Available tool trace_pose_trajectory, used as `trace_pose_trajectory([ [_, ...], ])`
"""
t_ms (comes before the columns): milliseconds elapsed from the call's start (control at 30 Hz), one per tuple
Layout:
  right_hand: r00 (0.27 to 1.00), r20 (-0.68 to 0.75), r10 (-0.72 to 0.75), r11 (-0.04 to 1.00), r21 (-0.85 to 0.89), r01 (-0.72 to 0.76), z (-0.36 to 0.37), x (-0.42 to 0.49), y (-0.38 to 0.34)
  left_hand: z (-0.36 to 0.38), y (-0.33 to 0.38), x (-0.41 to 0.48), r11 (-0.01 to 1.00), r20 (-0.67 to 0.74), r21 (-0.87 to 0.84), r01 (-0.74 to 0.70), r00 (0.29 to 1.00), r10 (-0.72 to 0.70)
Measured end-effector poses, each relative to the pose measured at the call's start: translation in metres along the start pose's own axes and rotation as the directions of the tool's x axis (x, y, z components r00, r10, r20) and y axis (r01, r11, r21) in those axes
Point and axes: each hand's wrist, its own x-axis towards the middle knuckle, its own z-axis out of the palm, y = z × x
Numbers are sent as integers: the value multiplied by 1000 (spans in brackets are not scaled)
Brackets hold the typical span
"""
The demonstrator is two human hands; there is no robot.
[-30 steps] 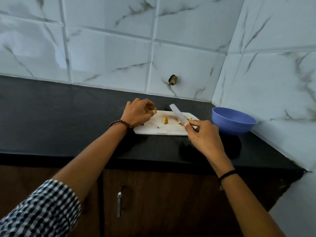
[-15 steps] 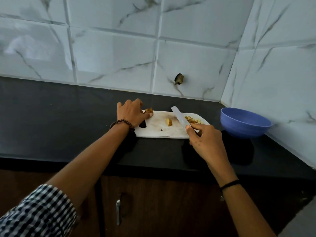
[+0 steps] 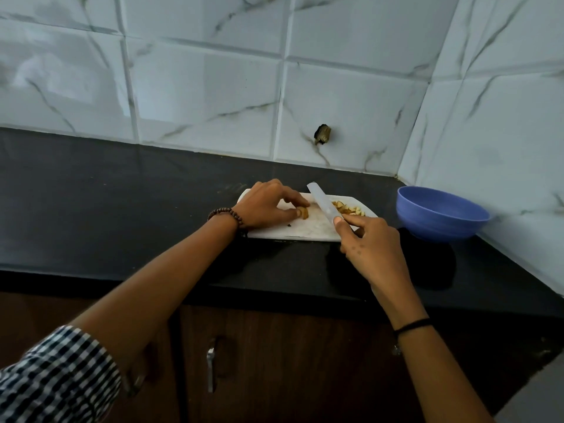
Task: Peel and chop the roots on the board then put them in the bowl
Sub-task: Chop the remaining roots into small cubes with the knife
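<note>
A white cutting board (image 3: 308, 230) lies on the black counter. My left hand (image 3: 265, 206) rests on the board's left part and pinches a small yellowish root piece (image 3: 303, 212) between thumb and fingers. My right hand (image 3: 366, 242) grips the handle of a white-bladed knife (image 3: 323, 206), whose blade slants up and left, just right of the held piece. A heap of chopped root pieces (image 3: 348, 208) sits at the board's far right corner. A blue bowl (image 3: 439, 215) stands right of the board; its inside is hidden.
The black counter (image 3: 122, 209) runs left along a tiled wall, which also closes in behind the bowl on the right. A dark hole (image 3: 323, 134) marks the wall tile. Brown cabinet doors with a metal handle (image 3: 210, 367) are below the counter edge.
My left hand moved right across the board and took hold of the loose root piece in the middle. The knife stayed in my right hand, blade now beside that piece.
</note>
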Motion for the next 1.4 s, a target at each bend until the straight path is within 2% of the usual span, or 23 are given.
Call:
trace_pose_trajectory([
  [100,1000,4,14,1000,9,-14,0,-1,-1,1,-1,0,999,-18,46,16,1000,-15],
  [300,1000,12,-1,1000,-1,1,0,-4,-6,3,-4,1,994,-152,87,70,987,-56],
  [500,1000,14,-3,1000,-3,3,-2,-5,-8,6,1,2,995,-37,100,15,999,-11],
  [767,997,28,-77,991,-106,80,1,-5,-9,7,-1,1,987,-169,92,128,979,-112],
  [1000,988,34,-150,959,-240,153,7,-5,-17,2,-1,-2,982,-193,43,185,966,-173],
  [1167,986,70,-149,944,-288,163,9,-5,-19,4,-2,-2,984,-166,-17,175,970,-176],
  [1400,986,126,-107,935,-324,143,15,9,-24,3,-4,-2,990,-165,-18,139,976,-140],
])
